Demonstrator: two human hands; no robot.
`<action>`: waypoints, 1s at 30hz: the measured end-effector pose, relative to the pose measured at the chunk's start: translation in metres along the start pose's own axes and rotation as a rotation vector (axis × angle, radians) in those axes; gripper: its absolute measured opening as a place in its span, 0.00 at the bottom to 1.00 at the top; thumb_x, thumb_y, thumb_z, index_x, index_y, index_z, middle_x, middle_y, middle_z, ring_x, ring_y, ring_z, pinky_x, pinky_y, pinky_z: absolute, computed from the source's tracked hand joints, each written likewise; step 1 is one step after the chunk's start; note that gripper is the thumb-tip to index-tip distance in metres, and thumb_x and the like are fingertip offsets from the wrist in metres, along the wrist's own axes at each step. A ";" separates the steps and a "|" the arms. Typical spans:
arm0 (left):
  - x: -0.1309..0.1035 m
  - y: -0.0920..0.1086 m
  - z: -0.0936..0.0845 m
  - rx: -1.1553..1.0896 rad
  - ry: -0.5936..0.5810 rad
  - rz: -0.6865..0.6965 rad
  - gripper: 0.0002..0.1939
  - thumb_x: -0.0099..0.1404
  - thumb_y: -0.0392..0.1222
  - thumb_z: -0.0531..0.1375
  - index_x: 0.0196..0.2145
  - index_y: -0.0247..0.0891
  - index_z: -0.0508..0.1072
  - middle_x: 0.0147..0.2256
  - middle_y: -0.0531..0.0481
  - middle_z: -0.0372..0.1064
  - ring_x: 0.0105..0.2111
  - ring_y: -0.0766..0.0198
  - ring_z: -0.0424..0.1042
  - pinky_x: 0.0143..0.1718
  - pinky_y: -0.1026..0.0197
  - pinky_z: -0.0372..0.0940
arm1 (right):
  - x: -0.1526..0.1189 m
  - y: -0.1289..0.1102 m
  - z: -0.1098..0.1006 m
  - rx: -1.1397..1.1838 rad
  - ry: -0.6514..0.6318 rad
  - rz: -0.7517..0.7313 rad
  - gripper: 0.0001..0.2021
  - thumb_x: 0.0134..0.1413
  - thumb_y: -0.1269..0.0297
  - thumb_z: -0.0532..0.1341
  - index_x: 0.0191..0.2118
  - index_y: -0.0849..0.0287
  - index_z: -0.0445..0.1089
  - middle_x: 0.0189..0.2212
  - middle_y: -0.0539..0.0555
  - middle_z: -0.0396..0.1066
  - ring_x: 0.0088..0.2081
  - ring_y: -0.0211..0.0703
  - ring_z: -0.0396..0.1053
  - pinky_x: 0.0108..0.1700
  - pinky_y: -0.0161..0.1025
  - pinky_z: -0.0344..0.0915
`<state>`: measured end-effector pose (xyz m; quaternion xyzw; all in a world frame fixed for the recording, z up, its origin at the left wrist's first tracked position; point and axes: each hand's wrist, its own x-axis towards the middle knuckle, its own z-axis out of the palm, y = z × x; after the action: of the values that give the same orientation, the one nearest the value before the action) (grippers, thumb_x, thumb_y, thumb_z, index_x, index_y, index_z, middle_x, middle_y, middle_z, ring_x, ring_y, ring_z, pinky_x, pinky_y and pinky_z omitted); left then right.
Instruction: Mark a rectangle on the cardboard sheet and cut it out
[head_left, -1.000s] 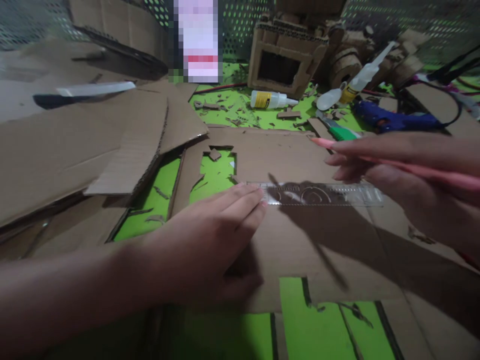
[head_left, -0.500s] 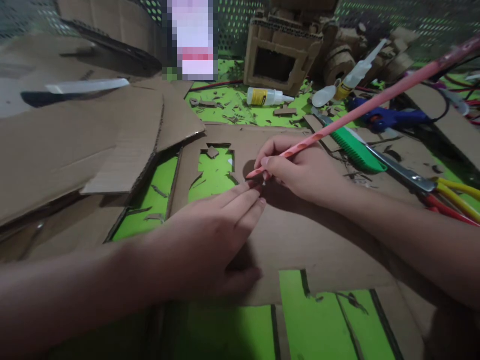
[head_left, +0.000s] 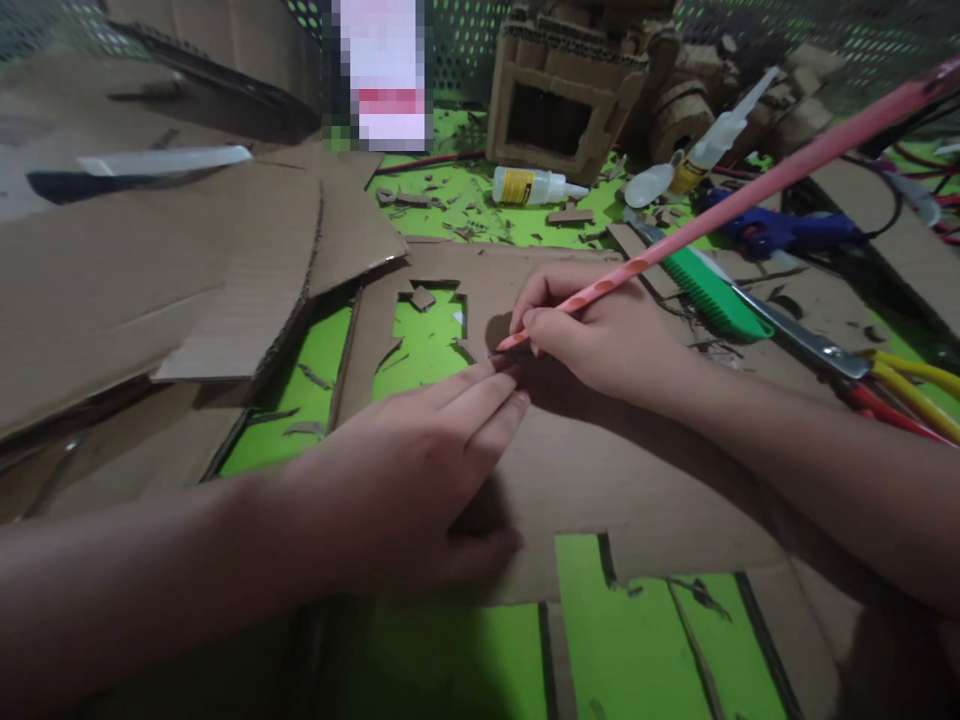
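My left hand (head_left: 420,440) lay flat on the cardboard (head_left: 600,480), fingers together; at its one o'clock, my right hand (head_left: 611,345) pinched the pencil (head_left: 701,222). Marking seemed underway, calling for steady pressure.

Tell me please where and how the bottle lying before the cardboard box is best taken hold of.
Likely best: grip the bottle by its wide body, at the yellow label, from above and the near side. It lies flat, its nozzle is narrow, and the box stands behind.
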<state>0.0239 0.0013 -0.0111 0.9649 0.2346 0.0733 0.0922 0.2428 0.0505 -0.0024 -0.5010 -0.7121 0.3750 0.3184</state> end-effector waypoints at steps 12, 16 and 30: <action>0.003 0.002 0.000 0.027 0.055 0.006 0.40 0.69 0.53 0.63 0.67 0.16 0.69 0.65 0.22 0.71 0.67 0.34 0.71 0.66 0.41 0.73 | -0.002 0.001 0.001 0.008 0.094 -0.041 0.15 0.51 0.80 0.59 0.19 0.54 0.63 0.21 0.47 0.70 0.28 0.39 0.67 0.31 0.38 0.63; 0.000 0.003 0.001 0.041 -0.032 -0.035 0.39 0.73 0.52 0.60 0.71 0.19 0.63 0.71 0.25 0.64 0.72 0.38 0.64 0.72 0.43 0.66 | -0.003 -0.001 0.000 0.012 0.119 -0.005 0.18 0.50 0.82 0.58 0.18 0.53 0.60 0.19 0.48 0.68 0.27 0.39 0.65 0.32 0.39 0.63; -0.003 -0.003 0.012 0.062 0.116 0.026 0.38 0.71 0.54 0.58 0.68 0.19 0.66 0.67 0.25 0.69 0.70 0.39 0.67 0.70 0.45 0.69 | -0.002 0.004 -0.002 0.039 0.124 -0.019 0.18 0.50 0.83 0.57 0.18 0.54 0.61 0.18 0.46 0.62 0.25 0.36 0.60 0.29 0.39 0.57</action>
<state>0.0225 0.0011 -0.0233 0.9644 0.2294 0.1229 0.0478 0.2466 0.0500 -0.0049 -0.5102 -0.6881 0.3540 0.3753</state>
